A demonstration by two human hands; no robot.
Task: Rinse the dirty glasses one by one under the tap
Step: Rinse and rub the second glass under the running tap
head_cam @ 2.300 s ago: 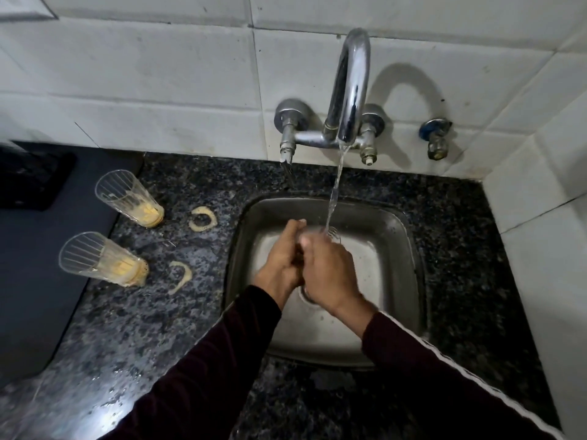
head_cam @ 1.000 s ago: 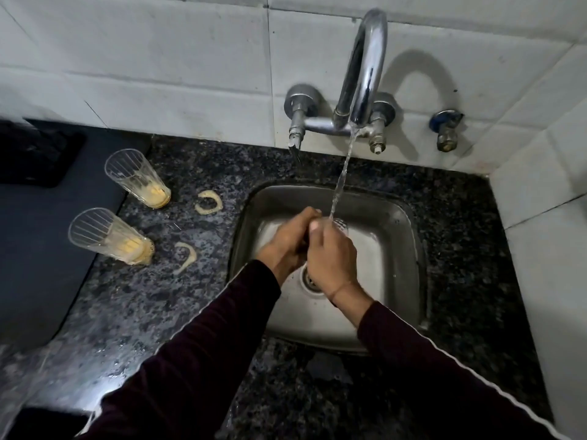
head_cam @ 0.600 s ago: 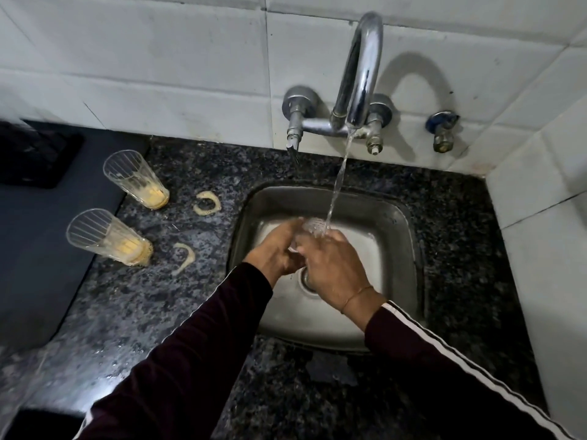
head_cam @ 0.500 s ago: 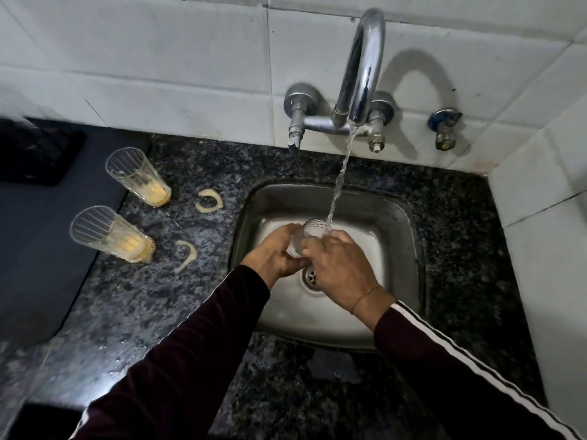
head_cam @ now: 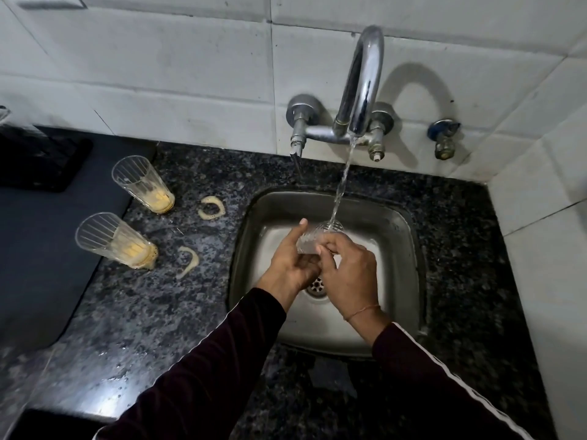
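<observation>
Showing 1 clear ribbed glass (head_cam: pixel 317 238) held over the steel sink (head_cam: pixel 403 249), tilted, mouth toward the far side, directly under the stream of water (head_cam: pixel 341 188) from the chrome tap (head_cam: pixel 362 87). Grasped from both sides: left hand (head_cam: pixel 290 265) curled around the lower part of the glass, index finger pointing straight up along its left wall; right hand (head_cam: pixel 347 268) pinching the glass from the right with thumb and fingers. Visible below the hands: the drain (head_cam: pixel 317 285) at the sink bottom. Worn on both arms: dark sleeves (head_cam: pixel 206 369), the right one with a white stripe; on the right wrist, a thin thread band (head_cam: pixel 362 312).

Standing on the speckled granite counter (head_cam: pixel 143 312), left of the sink and well apart from it: 2 more ribbed glasses, each with yellow residue at the bottom, namely the far dirty glass (head_cam: pixel 143 185) and the near dirty glass (head_cam: pixel 114 241). Lying between these and the sink: 2 curved yellow ring marks, far ring mark (head_cam: pixel 212 208) and near ring mark (head_cam: pixel 189 260). Seen at the far left: a dark mat (head_cam: pixel 41 249) along the counter edge. Mounted on the white tiled wall (head_cam: pixel 158 74), right of the tap: a small valve (head_cam: pixel 444 138).
</observation>
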